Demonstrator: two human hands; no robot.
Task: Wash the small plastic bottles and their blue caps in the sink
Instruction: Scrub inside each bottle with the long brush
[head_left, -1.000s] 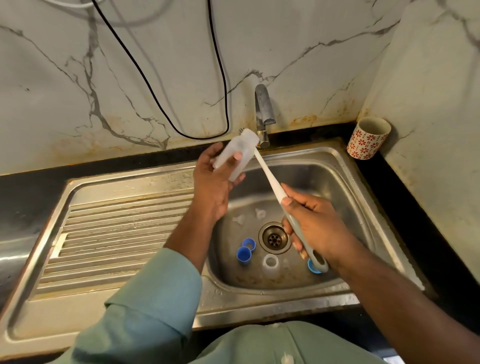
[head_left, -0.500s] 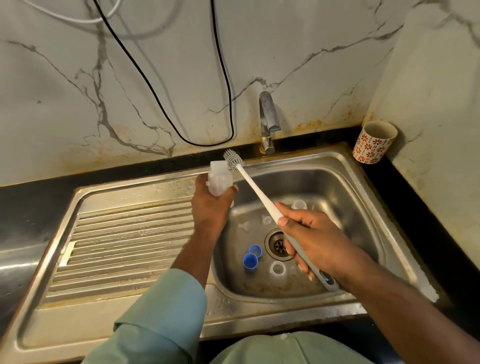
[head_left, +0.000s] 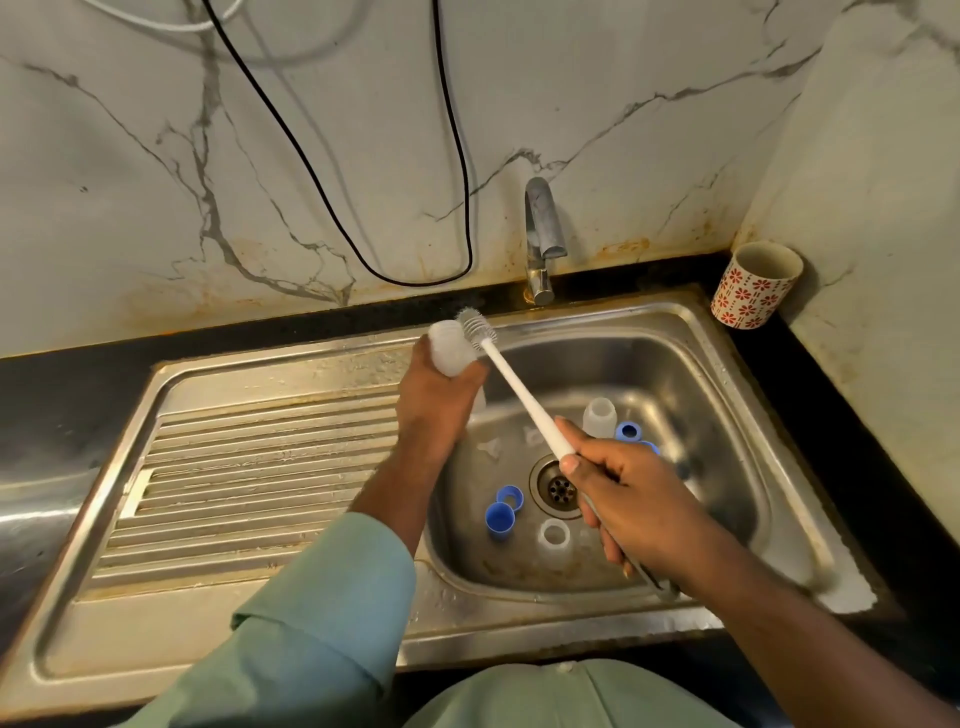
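My left hand grips a small translucent plastic bottle above the sink's left rim. My right hand holds the white handle of a bottle brush. Its bristle head lies outside the bottle, right beside it. In the steel sink basin, two blue caps lie left of the drain. A clear bottle stands near the front wall and another bottle stands behind my right hand. More blue caps sit next to it.
The tap stands at the back of the sink, with no water seen running. A ribbed drainboard stretches to the left. A red-flowered cup sits in the back right corner. A black cable hangs on the marble wall.
The brush head has come out of the bottle and now lies beside it. My left hand has lowered the bottle and turned it more upright. The view has shifted downward a little.
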